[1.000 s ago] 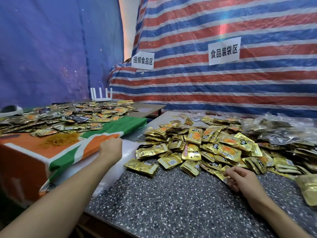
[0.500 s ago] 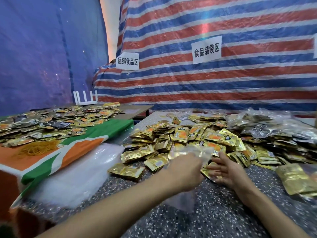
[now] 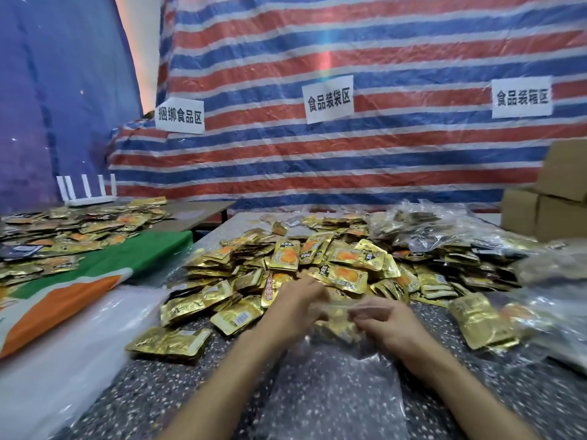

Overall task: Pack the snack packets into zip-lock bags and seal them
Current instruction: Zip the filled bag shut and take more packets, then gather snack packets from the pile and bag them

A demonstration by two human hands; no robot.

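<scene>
Two hands (image 3: 296, 309), one zip-lock bag (image 3: 333, 395), three signs (image 3: 328, 98), three cardboard boxes (image 3: 560, 219), countless gold snack packets (image 3: 346, 275)

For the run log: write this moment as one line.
left hand: pinches zip-lock bag | right hand: pinches zip-lock bag | snack packets: piled behind on table

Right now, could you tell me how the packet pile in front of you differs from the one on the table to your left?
The near pile is heaped thickly on the speckled table; the left pile is spread thinner over a green and orange cloth. The left hand and right hand hold a clear zip-lock bag at the near pile's front edge; no hand touches the left pile. Both are mostly gold foil packets.
</scene>
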